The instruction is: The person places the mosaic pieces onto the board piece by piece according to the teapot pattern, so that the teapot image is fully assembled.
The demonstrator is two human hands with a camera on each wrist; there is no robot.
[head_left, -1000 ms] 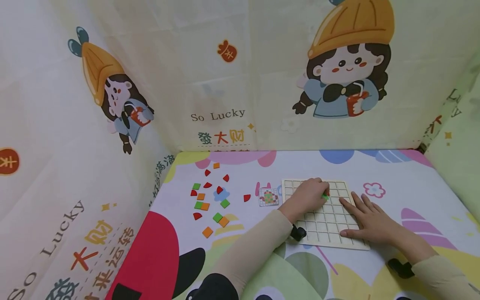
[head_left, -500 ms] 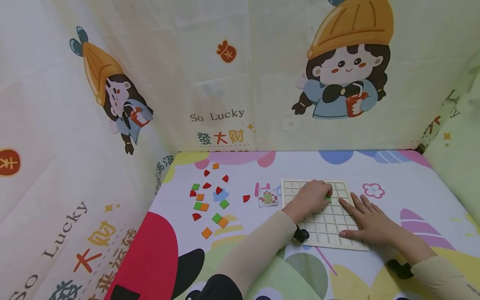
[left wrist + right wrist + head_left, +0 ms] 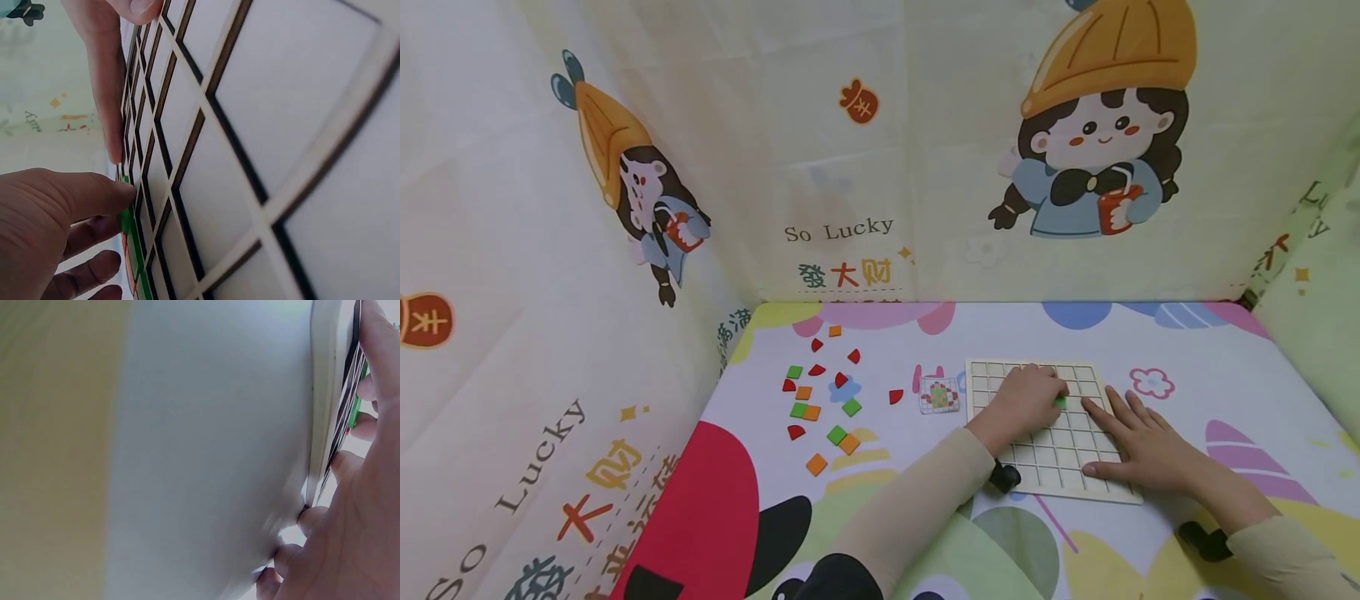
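Observation:
A pale grid board (image 3: 1037, 467) of square recesses lies on the table. Over its upper middle, my left hand (image 3: 1022, 402) bends its fingers at a green square tile (image 3: 1061, 402). The left wrist view shows that hand's thumb (image 3: 119, 197) against a green tile (image 3: 127, 225), with the index finger just below. Red edges show beside the green there; the left hand hides most pieces on the board. My right hand (image 3: 1150, 446) lies with spread fingers on the board's right edge, also seen along the board edge (image 3: 322, 406) in the right wrist view.
Left of the board is a small pattern card (image 3: 938, 395). Farther left, red quarter-round pieces (image 3: 896, 397), green squares (image 3: 852, 407) and orange squares (image 3: 816, 464) lie scattered. A printed cloth wall (image 3: 940, 167) stands behind the table.
My left hand has shifted slightly right and toward me over the board. The red piece seen at its fingertips a second ago is now hidden. The right hand stays in place.

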